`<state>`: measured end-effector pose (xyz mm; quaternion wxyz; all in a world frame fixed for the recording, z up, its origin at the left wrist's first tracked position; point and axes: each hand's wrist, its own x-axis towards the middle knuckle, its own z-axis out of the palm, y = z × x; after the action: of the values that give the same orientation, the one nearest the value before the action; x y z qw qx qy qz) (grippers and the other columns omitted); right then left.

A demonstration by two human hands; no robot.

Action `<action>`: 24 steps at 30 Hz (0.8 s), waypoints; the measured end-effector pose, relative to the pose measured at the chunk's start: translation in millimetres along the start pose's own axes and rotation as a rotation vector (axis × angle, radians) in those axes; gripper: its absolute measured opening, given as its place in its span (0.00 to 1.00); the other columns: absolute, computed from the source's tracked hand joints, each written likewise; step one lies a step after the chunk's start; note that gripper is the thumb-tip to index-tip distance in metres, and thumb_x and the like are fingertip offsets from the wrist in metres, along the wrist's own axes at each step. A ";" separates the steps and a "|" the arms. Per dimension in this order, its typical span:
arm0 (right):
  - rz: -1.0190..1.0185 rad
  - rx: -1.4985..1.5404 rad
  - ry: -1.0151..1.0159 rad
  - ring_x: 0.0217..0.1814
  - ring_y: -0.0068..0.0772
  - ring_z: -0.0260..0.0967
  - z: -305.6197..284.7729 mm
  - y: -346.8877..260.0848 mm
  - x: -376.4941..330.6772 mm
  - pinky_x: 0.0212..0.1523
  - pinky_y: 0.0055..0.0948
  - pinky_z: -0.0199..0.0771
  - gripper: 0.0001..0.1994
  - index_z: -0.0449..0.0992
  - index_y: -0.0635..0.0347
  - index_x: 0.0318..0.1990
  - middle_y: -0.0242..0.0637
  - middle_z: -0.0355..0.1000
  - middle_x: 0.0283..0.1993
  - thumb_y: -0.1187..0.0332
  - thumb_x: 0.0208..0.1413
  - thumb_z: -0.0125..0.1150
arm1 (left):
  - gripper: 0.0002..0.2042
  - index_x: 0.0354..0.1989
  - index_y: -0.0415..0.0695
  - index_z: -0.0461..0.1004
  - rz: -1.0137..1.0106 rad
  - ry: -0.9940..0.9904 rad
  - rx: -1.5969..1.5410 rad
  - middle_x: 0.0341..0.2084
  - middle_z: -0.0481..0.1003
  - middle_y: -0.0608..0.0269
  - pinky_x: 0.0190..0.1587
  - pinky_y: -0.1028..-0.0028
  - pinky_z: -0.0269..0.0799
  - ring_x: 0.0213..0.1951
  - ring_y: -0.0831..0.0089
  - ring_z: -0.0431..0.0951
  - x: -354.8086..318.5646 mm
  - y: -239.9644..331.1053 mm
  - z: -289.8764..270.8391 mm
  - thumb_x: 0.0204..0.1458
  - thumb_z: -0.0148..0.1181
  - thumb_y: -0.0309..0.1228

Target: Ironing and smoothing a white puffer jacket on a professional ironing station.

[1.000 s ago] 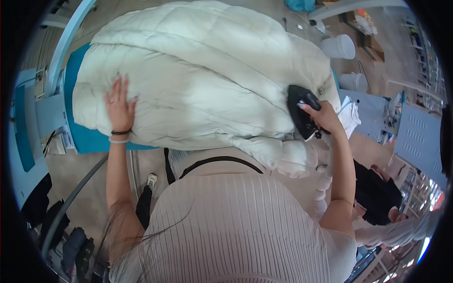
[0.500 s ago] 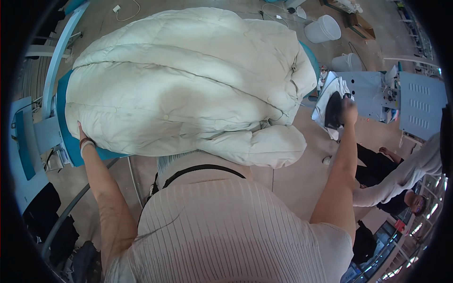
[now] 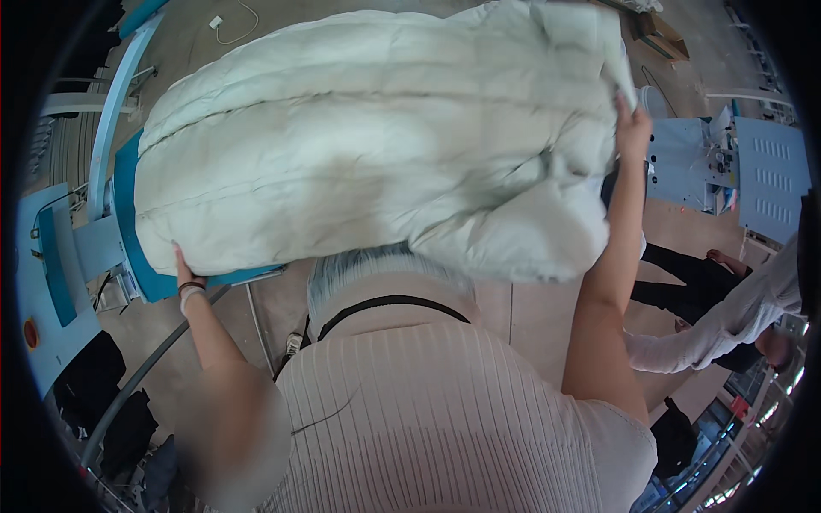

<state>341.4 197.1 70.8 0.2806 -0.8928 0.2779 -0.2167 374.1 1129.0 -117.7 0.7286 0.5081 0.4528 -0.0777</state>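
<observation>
The pale quilted duvet (image 3: pixel 376 128) fills the upper half of the frame, lying in thick puffed folds over a teal-edged ironing board (image 3: pixel 128 205) whose rim shows at the left. The left hand (image 3: pixel 182 267) sits at the lower left corner of the bedding, fingers tucked under its edge, so it seems to be gripping the fabric, though the fingertips are hidden. The right hand (image 3: pixel 631 128) reaches up at the upper right and is closed on the far edge of the duvet, pinching a fold. Judged from how it lies, the handling is mid-way: the bulk rests on the board but is bunched, with a fat roll drooping off the near side at centre right, and nothing looks flattened or folded neatly. No iron shows in either hand. At the right edge another person's pale sleeve (image 3: pixel 727 329) reaches in, well apart from the bedding, near a blue-grey work table (image 3: pixel 684 162).
</observation>
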 end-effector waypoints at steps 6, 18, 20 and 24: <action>-0.538 -0.466 0.115 0.64 0.51 0.57 54.9 -55.3 -25.4 0.58 0.46 0.59 0.33 0.64 0.45 0.62 0.50 0.59 0.63 0.42 0.50 0.57 | 0.40 0.64 0.50 0.58 0.053 -0.049 -0.065 0.61 0.64 0.61 0.64 0.55 0.58 0.61 0.58 0.64 -69.4 -92.2 65.8 0.47 0.59 0.60; 0.060 -0.532 -1.213 0.45 0.45 0.72 50.4 77.9 -314.2 0.42 0.44 0.71 0.29 0.70 0.62 0.46 0.44 0.75 0.40 0.52 0.41 0.71 | 0.35 0.63 0.48 0.59 0.091 -0.061 -0.153 0.59 0.66 0.64 0.61 0.60 0.63 0.59 0.64 0.66 -91.7 -105.6 51.3 0.51 0.58 0.54; 0.553 -0.008 -0.619 0.43 0.43 0.74 72.5 71.3 -246.1 0.43 0.39 0.73 0.33 0.72 0.62 0.44 0.43 0.76 0.38 0.46 0.37 0.72 | 0.35 0.63 0.48 0.59 0.117 -0.046 -0.122 0.59 0.66 0.65 0.61 0.61 0.63 0.59 0.64 0.66 -90.2 -106.9 45.7 0.51 0.59 0.54; 0.312 0.003 -0.506 0.30 0.31 0.73 74.5 50.2 -154.7 0.27 0.29 0.73 0.32 0.72 0.68 0.45 0.37 0.75 0.30 0.52 0.38 0.74 | 0.35 0.64 0.48 0.59 0.101 0.008 -0.115 0.59 0.66 0.64 0.62 0.62 0.63 0.60 0.65 0.66 -100.8 -121.1 46.2 0.51 0.58 0.54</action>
<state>246.8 286.5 -51.9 0.3724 -0.8644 0.3327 0.0583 273.3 999.5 -120.9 0.7577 0.4878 0.4332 -0.0125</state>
